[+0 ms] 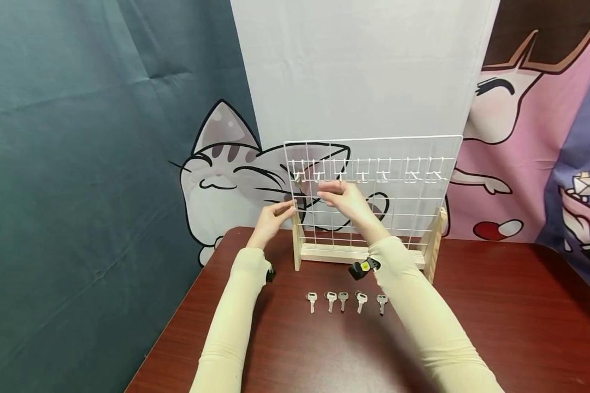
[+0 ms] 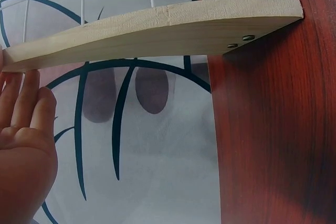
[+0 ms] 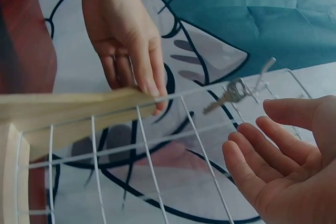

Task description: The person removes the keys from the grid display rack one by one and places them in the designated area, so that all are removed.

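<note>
A white wire grid rack (image 1: 373, 198) with a row of hooks stands upright in a wooden base. My left hand (image 1: 272, 221) pinches the top of the rack's left wooden upright (image 2: 157, 32), with fingertips on both sides of the wood. A key (image 3: 229, 95) hangs from the leftmost hook (image 3: 266, 69). My right hand (image 1: 346, 204) is beside that key, in front of the grid; its fingers are loosely bent, apart from the key, and hold nothing. Several silver keys (image 1: 343, 297) lie in a row on the table in front of the rack.
The dark red wooden table (image 1: 324, 349) carries the rack near its back edge. Hooks (image 1: 412, 176) without keys run along the grid to the right. Printed cloth with a cartoon cat (image 1: 216, 180) hangs behind, and a teal cloth (image 1: 78, 191) hangs on the left.
</note>
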Tool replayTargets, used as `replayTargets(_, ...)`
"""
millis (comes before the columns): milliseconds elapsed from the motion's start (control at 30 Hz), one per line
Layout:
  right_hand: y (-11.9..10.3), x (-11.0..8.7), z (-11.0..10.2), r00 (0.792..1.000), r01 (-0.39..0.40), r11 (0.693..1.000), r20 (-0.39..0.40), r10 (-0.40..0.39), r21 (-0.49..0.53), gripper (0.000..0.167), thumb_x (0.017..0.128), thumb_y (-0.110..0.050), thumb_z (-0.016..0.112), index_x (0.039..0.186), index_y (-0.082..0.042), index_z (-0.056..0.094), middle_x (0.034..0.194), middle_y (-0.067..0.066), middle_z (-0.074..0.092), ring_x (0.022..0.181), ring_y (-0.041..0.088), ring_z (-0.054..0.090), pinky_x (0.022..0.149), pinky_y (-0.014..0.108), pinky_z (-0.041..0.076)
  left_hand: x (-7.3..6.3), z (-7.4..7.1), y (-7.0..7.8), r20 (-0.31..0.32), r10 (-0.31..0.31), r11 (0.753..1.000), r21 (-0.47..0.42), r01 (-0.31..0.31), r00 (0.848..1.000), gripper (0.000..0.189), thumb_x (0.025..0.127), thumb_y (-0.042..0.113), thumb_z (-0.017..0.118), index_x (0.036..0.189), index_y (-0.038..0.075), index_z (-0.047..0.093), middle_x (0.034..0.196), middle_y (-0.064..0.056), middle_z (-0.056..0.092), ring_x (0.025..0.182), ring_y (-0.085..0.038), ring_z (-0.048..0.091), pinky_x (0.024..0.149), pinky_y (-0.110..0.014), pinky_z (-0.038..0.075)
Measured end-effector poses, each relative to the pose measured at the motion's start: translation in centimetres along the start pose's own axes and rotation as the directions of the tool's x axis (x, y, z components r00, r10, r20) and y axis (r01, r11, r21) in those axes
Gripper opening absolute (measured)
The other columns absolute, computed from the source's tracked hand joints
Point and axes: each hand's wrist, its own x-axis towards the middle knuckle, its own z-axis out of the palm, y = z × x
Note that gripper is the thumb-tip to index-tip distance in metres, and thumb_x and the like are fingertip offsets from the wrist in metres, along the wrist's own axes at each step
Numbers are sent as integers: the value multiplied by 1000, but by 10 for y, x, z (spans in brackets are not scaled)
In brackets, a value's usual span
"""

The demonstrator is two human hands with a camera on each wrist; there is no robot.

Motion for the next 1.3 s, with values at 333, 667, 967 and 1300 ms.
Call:
replayTargets(333,0,14,27,1000,1,999,-28,0,49,41,98,-12,67,137,-1,60,138,16,61,122,30,60,102,38,50,0,1,0,-14,4,1000,2,-4,1000,39,96,23,72,131,5,68,127,-11,69,119,-24,65,107,-38,46)
replayTargets(667,4,20,46,997,19,996,-78,-12,88,39,97,-11,67,134,0,61,133,16,64,117,28,62,97,36,51,-2,2,0,-7,0,1000,-14,-1,1000,40,97,23,71,132,4,67,128,-12,68,119,-25,64,107,-39,46)
replayTargets(967,3,24,59,996,0,990,-89,13,143,42,96,-12,70,134,1,59,130,19,65,116,28,63,92,32,54,-3,2,6,11,-13,999,-35,13,1000,39,98,17,69,134,0,64,126,-18,67,117,-31,65,105,-38,48)
replayTargets(1300,3,24,59,995,33,981,-94,-15,192,36,95,-7,70,129,4,63,120,23,68,108,32,68,96,37,55,2,2,1,-8,-15,1000,-20,15,1000,40,98,18,70,133,-1,64,126,-18,68,116,-30,66,103,-38,50)
